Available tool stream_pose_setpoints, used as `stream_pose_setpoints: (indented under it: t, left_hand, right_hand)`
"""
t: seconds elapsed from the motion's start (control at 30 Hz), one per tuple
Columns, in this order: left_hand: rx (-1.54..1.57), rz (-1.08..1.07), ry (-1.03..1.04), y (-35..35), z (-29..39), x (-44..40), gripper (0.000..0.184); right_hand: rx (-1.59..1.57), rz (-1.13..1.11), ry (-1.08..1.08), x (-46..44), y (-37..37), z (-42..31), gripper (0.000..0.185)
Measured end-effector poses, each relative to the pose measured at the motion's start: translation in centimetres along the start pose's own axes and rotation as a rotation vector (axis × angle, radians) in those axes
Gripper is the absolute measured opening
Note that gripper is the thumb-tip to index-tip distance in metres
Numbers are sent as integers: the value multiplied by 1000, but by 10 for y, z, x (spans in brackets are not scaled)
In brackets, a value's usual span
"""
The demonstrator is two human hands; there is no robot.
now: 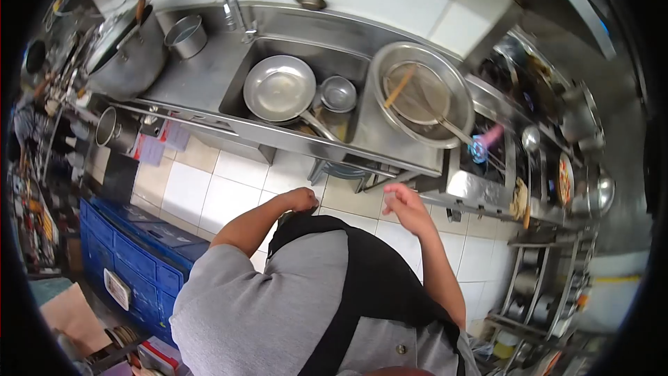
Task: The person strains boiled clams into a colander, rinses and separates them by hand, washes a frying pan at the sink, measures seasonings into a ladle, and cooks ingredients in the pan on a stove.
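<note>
My left hand is closed in front of the black apron. Its inner side is hidden, so what it holds, if anything, does not show. Loosely bent, with the fingers apart and nothing in them, my right hand hovers below the counter edge. Beyond the hands, a frying pan and a small metal bowl lie in the steel sink. To their right, a wide metal basin holds a round strainer and a tool with a wooden handle.
A gas burner burns with a blue and pink flame on the stove at right. A large pot and a small saucepan stand left of the faucet. Blue crates sit at lower left, a metal rack at lower right.
</note>
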State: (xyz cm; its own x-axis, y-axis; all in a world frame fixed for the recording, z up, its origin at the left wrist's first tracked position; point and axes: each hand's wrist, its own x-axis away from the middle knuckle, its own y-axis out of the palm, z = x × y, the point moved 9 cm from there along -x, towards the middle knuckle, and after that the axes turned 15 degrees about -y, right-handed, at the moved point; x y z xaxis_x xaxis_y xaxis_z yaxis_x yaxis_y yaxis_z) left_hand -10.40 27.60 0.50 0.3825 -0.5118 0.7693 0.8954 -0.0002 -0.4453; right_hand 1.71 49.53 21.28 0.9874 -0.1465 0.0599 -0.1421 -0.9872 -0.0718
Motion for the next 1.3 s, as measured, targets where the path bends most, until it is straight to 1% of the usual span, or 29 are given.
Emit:
stream_pose_setpoints:
  t: [0.07, 0.1, 0.13, 0.2, 0.23, 0.27, 0.33, 0.4, 0.47, 0.5, 0.57, 0.6, 0.67, 0.7, 0.73, 0.77, 0.8, 0.83, 0.87, 0.9, 0.93, 0.97, 1.0, 1.03, 1.07, 1.13, 1.2, 1.27, 1.3]
  left_hand:
    - [447, -73, -134, -27, -39, -9, 35]
    - [478, -95, -105, -40, -46, -9, 31]
    - [514, -98, -108, -57, -51, -5, 31]
    - [471, -156, -1, -83, -42, 14, 30]
    - [577, -163, 76, -95, -38, 23, 30]
    - [606, -163, 72, -108, -37, 37, 30]
    - [761, -209, 155, -143, -24, 66, 25]
    - [856, -156, 202, -167, -27, 70, 22]
    - [934, -109, 251, -188, -30, 65, 21]
    - [950, -102, 241, -193, -32, 63, 21]
    - [963, -12, 202, -211, -34, 56, 25]
    - [967, 2, 193, -215, -31, 55, 25]
    - [1217, -151, 22, -205, -25, 45, 39]
    - [1395, -268, -31, -208, -14, 57, 52]
    - [1408, -269, -33, -202, -10, 56, 52]
    - [1690, -435, 110, -204, 2, 52, 52]
    - [1951, -593, 284, -220, 6, 49, 53]
    - [1968, -591, 311, -225, -4, 46, 48]
    - [2073, -519, 139, -227, -17, 53, 34]
    - [2107, -756, 293, -221, -24, 39, 25]
    - [2116, -1007, 449, -213, -30, 29, 24]
    - [2121, -1002, 456, -217, -32, 35, 24]
    - [2026, -836, 237, -214, -43, 38, 24]
    - [1915, -667, 35, -218, -60, 45, 29]
    - [1770, -561, -123, -219, -76, 59, 30]
    - [1521, -318, -198, -239, -102, 90, 26]
    - [1348, -228, -159, -241, -139, 74, 23]
    - [856, -63, -117, -254, -167, 68, 28]
    - [611, 189, -34, -274, -172, 79, 26]
  right_hand:
    - [123, -35, -50, -75, 29, -15, 23]
    - [167, -52, -45, -113, 48, -11, 21]
    - [297, -112, -62, -155, 66, 3, 25]
    - [539, -170, -99, -232, 101, 27, 31]
    - [651, -165, -119, -260, 113, 37, 31]
    - [802, -107, -200, -287, 112, 75, 34]
    - [951, -478, 351, -309, 107, 175, 42]
    - [838, -570, 200, -316, 95, 260, 47]
    - [1092, -524, 422, -308, 98, 199, 43]
    - [1093, -545, 419, -307, 102, 192, 43]
    - [1116, -558, 193, -323, 107, 161, 33]
    - [989, -579, 210, -325, 108, 141, 31]
    - [615, -517, 321, -316, 137, 81, 31]
    - [503, -514, 403, -310, 164, 39, 32]
    - [391, -510, 496, -299, 187, 16, 35]
    - [472, -717, 232, -312, 207, 21, 40]
    - [291, -849, 230, -302, 239, -14, 37]
    - [331, -820, 205, -311, 247, -32, 35]
    - [365, -791, 189, -319, 252, -41, 32]
    - [397, -704, -15, -343, 254, -45, 29]
    - [425, -608, -208, -366, 253, -50, 26]
    - [543, -533, -283, -385, 253, -58, 23]
    - [544, -537, -291, -399, 264, -63, 23]
    - [576, -499, -443, -416, 280, -83, 23]
    - [604, -458, -602, -434, 300, -106, 26]
    - [455, -466, -560, -469, 371, -138, 23]
    - [363, -444, -812, -525, 443, -168, 22]
    - [502, -379, -862, -603, 505, -183, 24]
    - [583, -353, -818, -641, 529, -184, 28]
